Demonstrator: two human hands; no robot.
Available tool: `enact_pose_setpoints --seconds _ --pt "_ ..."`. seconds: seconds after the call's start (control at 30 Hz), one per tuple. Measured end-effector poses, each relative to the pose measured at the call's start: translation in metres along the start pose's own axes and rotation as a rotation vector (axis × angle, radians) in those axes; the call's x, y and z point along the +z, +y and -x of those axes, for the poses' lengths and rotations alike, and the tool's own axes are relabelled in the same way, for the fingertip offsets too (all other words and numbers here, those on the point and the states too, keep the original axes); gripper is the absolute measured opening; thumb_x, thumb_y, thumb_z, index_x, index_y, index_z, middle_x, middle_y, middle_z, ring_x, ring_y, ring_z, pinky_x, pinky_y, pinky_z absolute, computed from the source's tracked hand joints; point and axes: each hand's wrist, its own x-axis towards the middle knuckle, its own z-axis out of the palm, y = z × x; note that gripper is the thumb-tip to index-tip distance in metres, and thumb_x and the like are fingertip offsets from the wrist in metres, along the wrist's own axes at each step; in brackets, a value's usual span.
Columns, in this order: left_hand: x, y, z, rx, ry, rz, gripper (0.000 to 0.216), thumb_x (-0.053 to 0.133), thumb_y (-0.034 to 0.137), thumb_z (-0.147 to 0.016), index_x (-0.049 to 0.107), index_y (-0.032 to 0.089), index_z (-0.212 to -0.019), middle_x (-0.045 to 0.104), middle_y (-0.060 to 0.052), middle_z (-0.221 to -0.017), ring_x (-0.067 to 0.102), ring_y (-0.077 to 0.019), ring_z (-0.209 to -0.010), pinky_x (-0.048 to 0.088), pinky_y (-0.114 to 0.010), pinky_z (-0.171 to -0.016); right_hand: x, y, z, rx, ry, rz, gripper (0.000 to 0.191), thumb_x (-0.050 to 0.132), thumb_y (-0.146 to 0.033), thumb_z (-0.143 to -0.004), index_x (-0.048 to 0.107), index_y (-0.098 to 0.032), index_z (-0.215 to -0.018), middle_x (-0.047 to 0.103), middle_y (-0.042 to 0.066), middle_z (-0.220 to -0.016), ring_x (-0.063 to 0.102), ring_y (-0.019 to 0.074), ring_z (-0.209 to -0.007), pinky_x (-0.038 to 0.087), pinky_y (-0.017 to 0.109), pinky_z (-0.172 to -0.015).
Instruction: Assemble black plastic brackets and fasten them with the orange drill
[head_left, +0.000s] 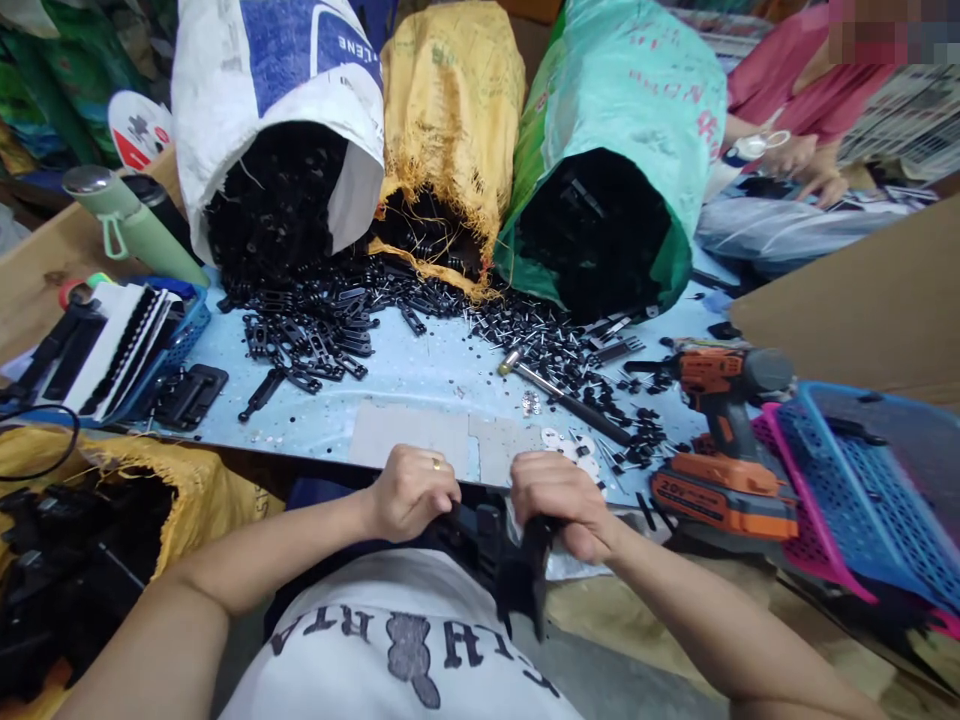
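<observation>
Hands [564,500] curl over black, flat-sided, straight-edged pieces [523,585].

Past the left hand [416,492] and right hand [562,500] at the bench's [431,365] near edge, there is room between the black parts [311,338] and the hammer [576,400]; the white sack [217,90], yellow sack [454,110] and green sack [626,100] bar the far edge, the drill [726,430] the near right corner, the blue basket [196,325] the left edge

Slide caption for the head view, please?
Right grip on a black part; hammer, drill and three sacks at a blue table.
</observation>
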Motion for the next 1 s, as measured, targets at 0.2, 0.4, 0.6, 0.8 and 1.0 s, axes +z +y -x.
enact_pose_setpoints --seconds 0.2,0.4,0.6,0.8,1.0 --pt "0.022 0.002 -0.002 -0.099 0.435 -0.002 0.063 0.014 0.052 -0.094 0.064 0.015 -0.092 0.065 -0.010 -0.077 0.062 -0.0170 -0.073 0.049 -0.030 -0.065 0.062 0.027 -0.027 0.158 0.892 -0.306 0.045 0.032 -0.066 -0.084 0.051 -0.026 -0.081 0.057 0.002 -0.087 0.059 0.0175 -0.080 0.048 0.039 -0.078" --pt "0.036 -0.023 -0.003 -0.287 0.276 -0.096 0.079 -0.001 0.057 -0.090 0.062 0.015 -0.113 0.065 -0.015 -0.107 0.059 -0.0222 -0.103 0.048 -0.037 -0.087 0.091 0.067 -0.040 0.538 0.932 -0.126 0.041 0.027 -0.046 -0.089 0.036 -0.027 -0.125 0.038 0.011 -0.137 0.043 0.0253 -0.123 0.041 0.049 -0.095" --pt "0.023 -0.083 -0.008 -0.400 -0.119 -0.611 0.086 0.011 0.074 -0.079 0.049 0.017 -0.132 0.063 -0.016 -0.106 0.059 -0.0243 -0.096 0.045 -0.032 -0.081 -0.012 0.132 -0.014 0.745 0.574 0.559 0.040 0.039 -0.034 -0.087 0.042 -0.019 -0.124 0.045 0.014 -0.130 0.040 0.0259 -0.122 0.036 0.045 -0.099" --pt "0.002 -0.155 -0.046 -0.544 -0.356 -0.926 0.066 0.041 0.059 -0.085 0.046 0.012 -0.131 0.057 -0.020 -0.111 0.050 -0.0305 -0.105 0.039 -0.038 -0.087 -0.176 0.191 0.041 1.754 0.655 0.983 0.043 0.049 -0.026 -0.084 0.050 -0.002 -0.119 0.046 0.027 -0.121 0.051 0.0302 -0.111 0.041 0.042 -0.091" --pt "-0.041 -0.171 -0.059 -0.762 -0.073 -1.046 0.034 0.036 0.029 -0.092 0.056 0.008 -0.111 0.055 -0.019 -0.109 0.048 -0.0292 -0.104 0.041 -0.038 -0.083 -0.197 0.213 0.044 1.878 0.594 0.908 0.053 0.066 -0.026 -0.073 0.053 0.001 -0.117 0.048 0.031 -0.119 0.049 0.0319 -0.115 0.042 0.042 -0.090"
